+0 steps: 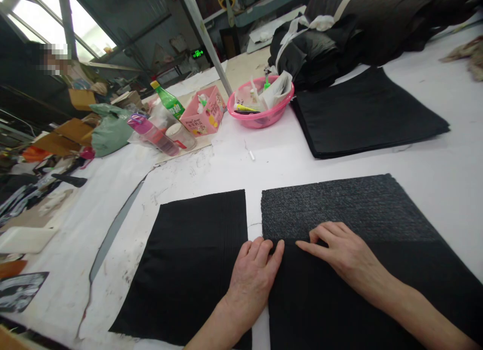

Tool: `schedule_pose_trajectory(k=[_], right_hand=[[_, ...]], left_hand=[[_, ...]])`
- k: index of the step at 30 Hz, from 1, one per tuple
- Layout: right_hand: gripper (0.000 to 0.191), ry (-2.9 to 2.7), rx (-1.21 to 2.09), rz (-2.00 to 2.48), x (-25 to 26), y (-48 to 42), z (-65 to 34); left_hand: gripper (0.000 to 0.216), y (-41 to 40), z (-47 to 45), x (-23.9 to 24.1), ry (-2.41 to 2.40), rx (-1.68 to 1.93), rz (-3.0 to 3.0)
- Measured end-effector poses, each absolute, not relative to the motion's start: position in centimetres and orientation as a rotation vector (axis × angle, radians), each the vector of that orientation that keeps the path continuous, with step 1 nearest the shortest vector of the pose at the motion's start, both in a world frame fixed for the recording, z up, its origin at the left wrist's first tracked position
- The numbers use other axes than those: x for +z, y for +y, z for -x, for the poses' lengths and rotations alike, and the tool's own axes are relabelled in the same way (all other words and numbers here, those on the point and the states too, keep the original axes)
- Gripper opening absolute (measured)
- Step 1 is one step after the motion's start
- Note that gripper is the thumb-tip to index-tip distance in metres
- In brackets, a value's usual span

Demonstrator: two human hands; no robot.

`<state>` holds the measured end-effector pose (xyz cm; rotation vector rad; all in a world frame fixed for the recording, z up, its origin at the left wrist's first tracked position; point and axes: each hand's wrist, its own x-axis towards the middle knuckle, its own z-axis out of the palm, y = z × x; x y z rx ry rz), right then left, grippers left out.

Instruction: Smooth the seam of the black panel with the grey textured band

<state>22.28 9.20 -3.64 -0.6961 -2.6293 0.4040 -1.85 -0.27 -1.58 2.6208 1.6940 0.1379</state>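
Observation:
A black cloth (313, 294) lies over a speckled dark grey cloth (339, 204) at the lower right, with its upper edge running across the grey. My left hand (252, 269) is at the left end of that edge, fingers curled and thumb pressed on the black cloth. A short way to the right, my right hand (347, 252) pinches the same edge between thumb and bent fingers. Beside my left hand is a separate black cloth panel (188, 259), lying flat.
A stack of black cloth (370, 113) lies at the back right, before dark fabric rolls (370, 27). A pink basin (260, 119) holds small items. Near it stand a pink box (206, 113), a green bottle (169, 100) and a purple-capped bottle (153, 133) on the white table (234, 163).

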Motion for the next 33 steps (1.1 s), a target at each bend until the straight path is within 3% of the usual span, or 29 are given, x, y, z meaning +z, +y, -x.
schedule_pose_trajectory(k=[33], right_hand=[[0.032, -2.677, 0.359, 0.664, -2.8, 9.8, -25.4]], left_hand=[[0.045, 1.5, -0.6, -1.3, 1.458, -0.034, -2.796]])
